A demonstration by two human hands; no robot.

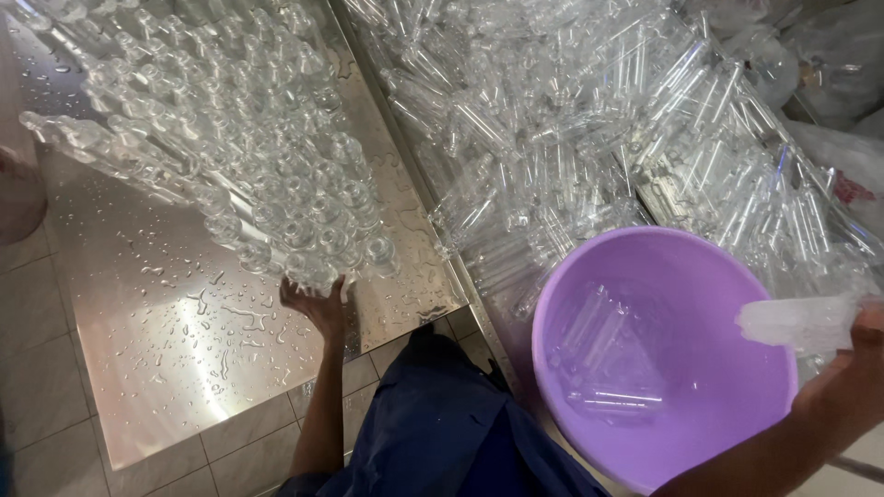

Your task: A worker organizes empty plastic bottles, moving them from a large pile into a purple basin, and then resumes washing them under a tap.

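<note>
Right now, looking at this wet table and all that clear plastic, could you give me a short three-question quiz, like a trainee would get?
1. True or false: the purple basin holds water and a few clear tubes.
2. What does the left hand touch? A) the basin B) the standing clear tubes on the steel table C) a bag
3. What does the right hand hold?

Key: 1 true; 2 B; 3 a bunch of clear tubes over the basin's rim.

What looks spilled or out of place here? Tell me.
Water drops lie scattered over the steel table, below the stacked clear tubes that the left hand touches. The loose tube pile behind the purple basin is jumbled. Nothing looks broken.
</note>
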